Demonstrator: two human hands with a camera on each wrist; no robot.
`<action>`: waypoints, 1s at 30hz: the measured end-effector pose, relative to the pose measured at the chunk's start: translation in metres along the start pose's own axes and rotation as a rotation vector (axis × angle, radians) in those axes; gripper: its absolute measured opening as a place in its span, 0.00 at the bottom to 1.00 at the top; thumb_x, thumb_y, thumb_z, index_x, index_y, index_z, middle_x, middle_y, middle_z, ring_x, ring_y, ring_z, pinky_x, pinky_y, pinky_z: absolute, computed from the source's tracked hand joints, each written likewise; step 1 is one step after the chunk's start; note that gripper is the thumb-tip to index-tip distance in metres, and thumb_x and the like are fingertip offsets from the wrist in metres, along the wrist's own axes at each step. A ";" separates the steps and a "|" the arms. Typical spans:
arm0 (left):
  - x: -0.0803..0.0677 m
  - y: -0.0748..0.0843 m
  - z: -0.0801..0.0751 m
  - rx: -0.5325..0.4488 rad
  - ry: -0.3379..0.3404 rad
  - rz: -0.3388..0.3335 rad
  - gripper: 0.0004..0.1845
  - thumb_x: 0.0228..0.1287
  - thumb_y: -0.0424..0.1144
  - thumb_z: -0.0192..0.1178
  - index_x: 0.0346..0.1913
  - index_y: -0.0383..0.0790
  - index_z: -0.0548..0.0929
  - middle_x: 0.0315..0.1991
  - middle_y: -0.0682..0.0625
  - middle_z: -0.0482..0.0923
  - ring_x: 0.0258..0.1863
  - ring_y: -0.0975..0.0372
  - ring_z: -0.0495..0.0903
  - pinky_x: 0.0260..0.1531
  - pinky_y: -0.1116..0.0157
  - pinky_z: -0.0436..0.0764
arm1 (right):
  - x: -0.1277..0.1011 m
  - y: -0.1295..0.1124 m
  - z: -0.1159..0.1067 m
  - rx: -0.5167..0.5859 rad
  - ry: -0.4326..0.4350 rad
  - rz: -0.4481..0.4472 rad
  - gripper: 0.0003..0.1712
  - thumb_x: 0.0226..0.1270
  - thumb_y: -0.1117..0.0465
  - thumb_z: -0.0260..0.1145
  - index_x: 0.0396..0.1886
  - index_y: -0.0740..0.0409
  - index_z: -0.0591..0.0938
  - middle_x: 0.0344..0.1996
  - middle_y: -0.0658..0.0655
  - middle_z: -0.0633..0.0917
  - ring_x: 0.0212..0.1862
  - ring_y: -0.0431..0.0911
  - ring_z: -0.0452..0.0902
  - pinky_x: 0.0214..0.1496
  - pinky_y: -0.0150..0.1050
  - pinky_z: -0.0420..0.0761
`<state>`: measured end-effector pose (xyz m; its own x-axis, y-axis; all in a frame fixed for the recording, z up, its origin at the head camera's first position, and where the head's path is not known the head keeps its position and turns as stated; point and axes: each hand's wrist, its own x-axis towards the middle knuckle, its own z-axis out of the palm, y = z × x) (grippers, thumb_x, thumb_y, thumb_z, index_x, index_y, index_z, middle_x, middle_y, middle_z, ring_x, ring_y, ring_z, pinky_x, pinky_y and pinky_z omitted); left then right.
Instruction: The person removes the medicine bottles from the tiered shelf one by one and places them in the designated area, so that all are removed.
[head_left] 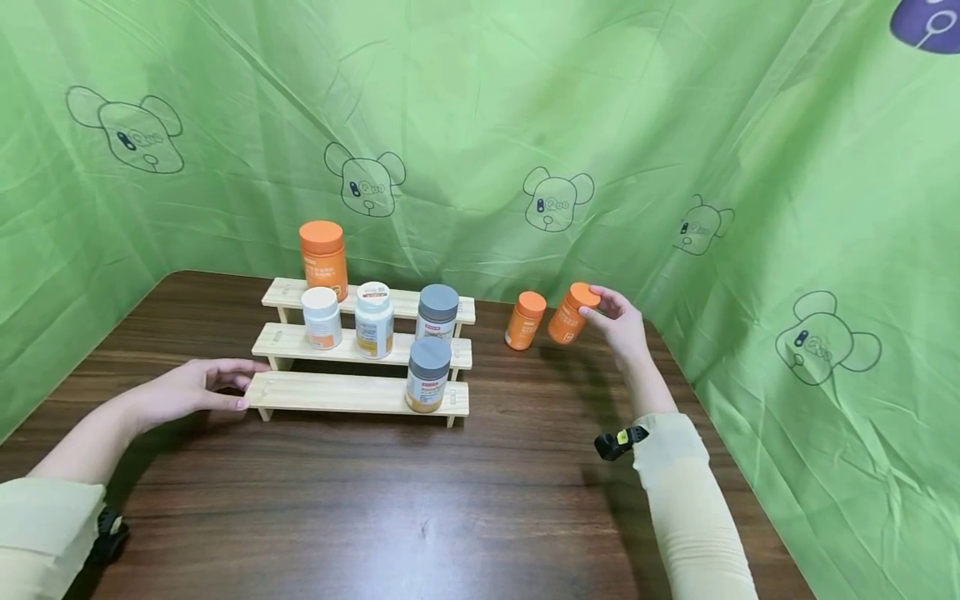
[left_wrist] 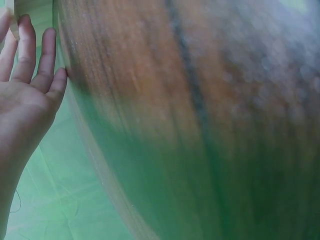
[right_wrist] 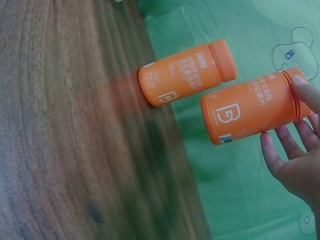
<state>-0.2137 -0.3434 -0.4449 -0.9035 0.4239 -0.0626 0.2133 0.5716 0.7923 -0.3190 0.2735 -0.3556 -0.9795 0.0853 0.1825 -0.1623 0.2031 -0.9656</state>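
A: Which way does the held bottle point?

B: The right hand (head_left: 621, 323) grips an orange bottle (head_left: 572, 313) by its cap, fingertips curled round the lid. The bottle is tilted — long axis leaning, cap up and toward the hand, base down and toward the second orange bottle (head_left: 524, 320). The wrist view shows its base lifted clear of the table (head_left: 450, 517).

A: And that second one?

B: It stands upright on the table just beside the held bottle, close to the far right edge, where the green cloth (head_left: 825, 250) rises.

A: The other hand?

B: The left hand (head_left: 197, 388) lies with straight fingers on the table, fingertips touching the left end of the wooden stepped rack (head_left: 330, 393); it holds nothing.

A: What does the rack carry?

B: A tall orange bottle (head_left: 323, 259) on the top step; on the middle step a white-capped bottle (head_left: 322, 317), a white bottle (head_left: 373, 320) and a grey-capped bottle (head_left: 437, 312); another grey-capped bottle (head_left: 428, 374) on the lowest step, at its right — the rest of that step is bare.

A: Room to move?

B: Bare wood lies between rack and near edge, and between rack and the right hand's bottles.
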 end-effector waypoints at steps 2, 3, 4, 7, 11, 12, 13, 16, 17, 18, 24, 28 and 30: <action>0.000 0.000 0.000 -0.002 -0.002 -0.002 0.31 0.59 0.40 0.65 0.65 0.40 0.70 0.46 0.48 0.81 0.44 0.70 0.78 0.41 0.75 0.72 | 0.000 0.004 0.002 0.000 0.009 0.008 0.30 0.56 0.68 0.70 0.60 0.63 0.74 0.45 0.48 0.81 0.49 0.39 0.75 0.46 0.27 0.75; 0.000 0.000 0.000 -0.005 -0.003 -0.002 0.31 0.59 0.40 0.65 0.65 0.40 0.70 0.46 0.48 0.81 0.44 0.69 0.78 0.41 0.75 0.72 | 0.001 0.006 0.002 0.004 0.011 0.009 0.30 0.56 0.68 0.70 0.60 0.64 0.74 0.45 0.49 0.81 0.49 0.40 0.75 0.46 0.27 0.75; 0.000 0.000 0.000 -0.006 -0.003 0.000 0.30 0.59 0.40 0.65 0.65 0.40 0.70 0.46 0.48 0.81 0.44 0.69 0.78 0.41 0.75 0.72 | 0.001 0.008 0.003 0.008 0.013 0.010 0.30 0.56 0.69 0.70 0.60 0.64 0.74 0.45 0.50 0.81 0.49 0.40 0.75 0.46 0.27 0.75; 0.000 0.001 0.000 -0.011 -0.001 0.004 0.30 0.59 0.40 0.65 0.64 0.39 0.70 0.45 0.48 0.81 0.44 0.67 0.79 0.41 0.75 0.72 | 0.005 0.017 0.006 0.016 0.022 0.012 0.30 0.56 0.68 0.70 0.60 0.65 0.74 0.46 0.50 0.81 0.48 0.40 0.75 0.46 0.28 0.74; 0.001 0.003 0.000 -0.013 -0.001 0.010 0.30 0.59 0.40 0.65 0.64 0.39 0.70 0.44 0.48 0.81 0.44 0.66 0.79 0.41 0.74 0.72 | 0.013 0.035 0.007 0.034 0.039 0.007 0.30 0.54 0.67 0.72 0.59 0.62 0.75 0.43 0.48 0.81 0.47 0.38 0.75 0.47 0.28 0.74; 0.001 0.003 0.000 -0.014 -0.002 0.010 0.30 0.59 0.40 0.65 0.64 0.39 0.70 0.44 0.48 0.82 0.44 0.66 0.79 0.41 0.74 0.72 | 0.015 0.039 0.007 0.034 0.043 0.005 0.30 0.54 0.66 0.72 0.59 0.62 0.75 0.43 0.47 0.81 0.47 0.38 0.75 0.47 0.28 0.74; 0.001 0.002 0.000 -0.015 -0.003 0.011 0.30 0.59 0.39 0.65 0.64 0.39 0.70 0.44 0.48 0.82 0.44 0.66 0.79 0.41 0.74 0.72 | 0.016 0.043 0.007 0.038 0.046 0.003 0.30 0.54 0.66 0.72 0.59 0.61 0.76 0.43 0.46 0.81 0.47 0.38 0.74 0.47 0.28 0.73; 0.001 0.002 0.000 -0.016 -0.003 0.014 0.30 0.59 0.39 0.65 0.64 0.39 0.70 0.44 0.48 0.82 0.43 0.66 0.79 0.41 0.74 0.72 | 0.020 0.053 0.008 0.026 0.049 -0.001 0.29 0.54 0.65 0.72 0.58 0.59 0.76 0.43 0.46 0.81 0.48 0.38 0.74 0.47 0.29 0.73; 0.001 0.002 0.000 -0.016 -0.003 0.014 0.30 0.59 0.39 0.65 0.64 0.39 0.70 0.44 0.48 0.82 0.43 0.66 0.79 0.41 0.75 0.72 | 0.021 0.055 0.008 0.018 0.050 0.002 0.29 0.54 0.65 0.73 0.58 0.59 0.77 0.43 0.46 0.80 0.48 0.38 0.74 0.47 0.29 0.73; 0.001 0.001 0.000 -0.014 -0.002 0.016 0.30 0.59 0.39 0.65 0.64 0.39 0.70 0.44 0.48 0.82 0.43 0.65 0.79 0.41 0.75 0.72 | 0.022 0.058 0.008 0.008 0.051 0.004 0.29 0.54 0.64 0.73 0.58 0.58 0.77 0.44 0.47 0.80 0.49 0.38 0.74 0.47 0.29 0.72; 0.001 0.001 0.000 -0.001 0.002 0.014 0.30 0.59 0.40 0.65 0.64 0.40 0.71 0.44 0.49 0.81 0.44 0.67 0.78 0.41 0.74 0.72 | 0.024 0.068 0.009 -0.037 0.042 0.020 0.29 0.54 0.64 0.73 0.58 0.57 0.77 0.48 0.52 0.80 0.50 0.39 0.74 0.49 0.31 0.73; 0.001 0.001 0.000 0.012 0.007 0.018 0.30 0.59 0.41 0.65 0.64 0.40 0.71 0.44 0.49 0.81 0.43 0.68 0.78 0.41 0.74 0.72 | 0.025 0.072 0.010 -0.041 0.036 0.021 0.29 0.54 0.63 0.73 0.58 0.57 0.77 0.48 0.52 0.80 0.50 0.40 0.74 0.49 0.31 0.73; 0.001 0.001 0.000 0.015 0.007 0.019 0.30 0.59 0.41 0.65 0.64 0.40 0.71 0.44 0.49 0.81 0.43 0.68 0.78 0.41 0.74 0.72 | 0.025 0.073 0.010 -0.039 0.033 0.018 0.30 0.54 0.63 0.73 0.58 0.57 0.77 0.48 0.52 0.80 0.50 0.40 0.74 0.48 0.31 0.73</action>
<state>-0.2141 -0.3425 -0.4447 -0.9019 0.4298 -0.0430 0.2362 0.5739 0.7841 -0.3567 0.2806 -0.4236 -0.9776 0.1214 0.1722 -0.1396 0.2387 -0.9610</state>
